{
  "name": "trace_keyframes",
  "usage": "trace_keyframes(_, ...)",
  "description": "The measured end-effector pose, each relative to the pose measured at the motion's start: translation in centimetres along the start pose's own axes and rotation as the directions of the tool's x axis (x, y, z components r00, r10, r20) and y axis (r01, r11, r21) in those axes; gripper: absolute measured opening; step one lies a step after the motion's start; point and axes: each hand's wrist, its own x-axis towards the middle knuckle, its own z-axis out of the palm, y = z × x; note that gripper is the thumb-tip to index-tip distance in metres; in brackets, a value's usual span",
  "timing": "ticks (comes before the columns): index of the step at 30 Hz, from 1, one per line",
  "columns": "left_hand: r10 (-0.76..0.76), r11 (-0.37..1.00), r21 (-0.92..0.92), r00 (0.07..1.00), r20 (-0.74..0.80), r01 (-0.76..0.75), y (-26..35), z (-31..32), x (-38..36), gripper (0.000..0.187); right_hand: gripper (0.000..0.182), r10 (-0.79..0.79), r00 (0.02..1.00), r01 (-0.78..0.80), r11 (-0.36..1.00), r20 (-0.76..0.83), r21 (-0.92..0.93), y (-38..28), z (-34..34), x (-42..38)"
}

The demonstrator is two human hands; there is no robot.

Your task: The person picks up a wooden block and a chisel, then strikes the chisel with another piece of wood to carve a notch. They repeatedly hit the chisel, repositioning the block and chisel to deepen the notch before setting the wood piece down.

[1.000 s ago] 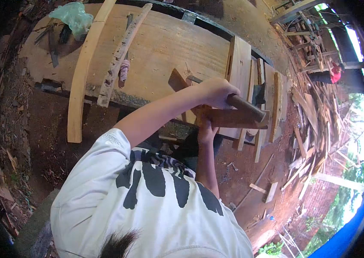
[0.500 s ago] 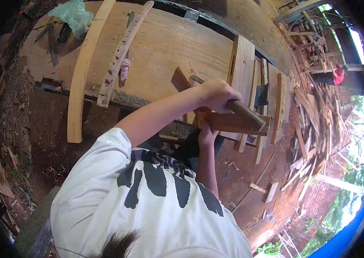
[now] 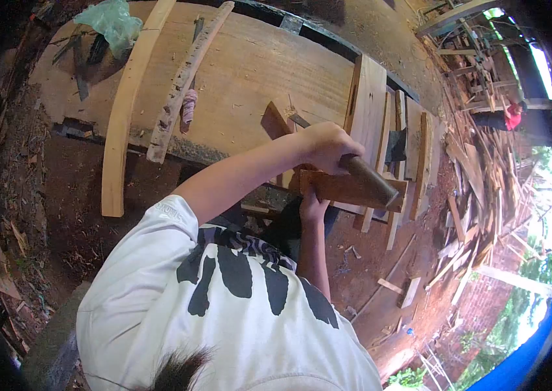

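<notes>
My left hand is closed around the thick wooden handle of a tool. A narrow dark end of it shows past the far side of the hand; its kind is not clear. Below, my right hand grips the near end of a reddish-brown wooden piece, its fingers partly hidden. The handle slants across above this piece. Another reddish-brown wooden piece projects beyond my left wrist; whether the two are joined is hidden.
A long pale plank and a rough batten lie across the workbench. Several boards cross its right end. A green plastic bag is at the far left. Scrap wood heaps at right; a person in red is beyond.
The near end of the tool handle has dipped slightly downward, and my left hand has shifted a little. My right hand stays on the wooden piece.
</notes>
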Motion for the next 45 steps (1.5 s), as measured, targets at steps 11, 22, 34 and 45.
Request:
trace_keyframes(11, -0.116, 0.982, -0.131, 0.984, 0.132, 0.133, 0.5, -0.1, -0.2, 0.023, 0.054, -0.128, 0.966, 0.198, 0.926, -0.226, 0.323, -6.5, 1.2, -3.3)
trace_keyframes(22, -0.133, 0.990, -0.013, 0.971, 0.196, 0.139, 0.2, 0.9, -0.1, 0.021, 0.060, -0.250, 0.846, 0.343, 0.932, -0.472, 0.121, -12.3, -4.7, -8.6)
trace_keyframes(34, -0.148, 0.985, -0.081, 0.987, 0.060, 0.153, -0.2, 1.5, 0.2, 0.020, 0.062, -0.141, 0.910, 0.043, 0.967, -0.389, -0.250, -13.7, -3.4, -8.0)
trace_keyframes(45, -0.168, 0.975, -0.138, 0.985, 0.044, 0.172, -0.1, 0.9, 0.3, 0.021, 0.049, 0.122, 0.760, -0.407, 0.855, -0.639, -0.321, -11.8, -9.4, -8.4)
